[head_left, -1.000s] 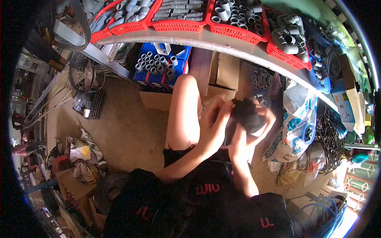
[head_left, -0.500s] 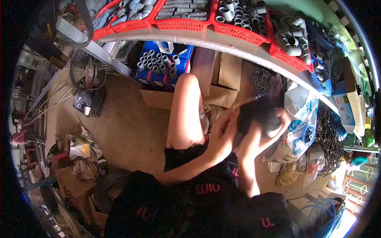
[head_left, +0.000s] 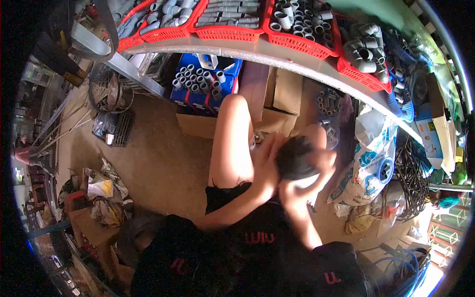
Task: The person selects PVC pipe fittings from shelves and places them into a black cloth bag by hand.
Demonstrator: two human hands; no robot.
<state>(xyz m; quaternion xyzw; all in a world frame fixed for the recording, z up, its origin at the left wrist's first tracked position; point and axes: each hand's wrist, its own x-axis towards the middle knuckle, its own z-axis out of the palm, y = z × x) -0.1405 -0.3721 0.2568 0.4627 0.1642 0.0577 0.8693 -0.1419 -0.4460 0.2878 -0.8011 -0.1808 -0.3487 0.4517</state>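
A dark, rounded object point(head_left: 295, 157) is between my two hands, above my right knee; motion blur hides what it is. My left hand point(head_left: 266, 168) presses against its left side with the fingers pointing up. On the other side, my right hand point(head_left: 314, 175) curls its fingers round the object's right and lower edge. A pale patch shows just under the dark part, between the hands.
Red baskets point(head_left: 227, 33) of grey pipe fittings line the shelf point(head_left: 237, 51) ahead. Below it are a blue box point(head_left: 230, 81) with short pipes and a cardboard box point(head_left: 287, 91). A white sack point(head_left: 363, 171) and black coils point(head_left: 413, 183) stand at the right.
Both hands and the dark object have moved left and slightly down, closer to my body. My right knee now shows behind the object.
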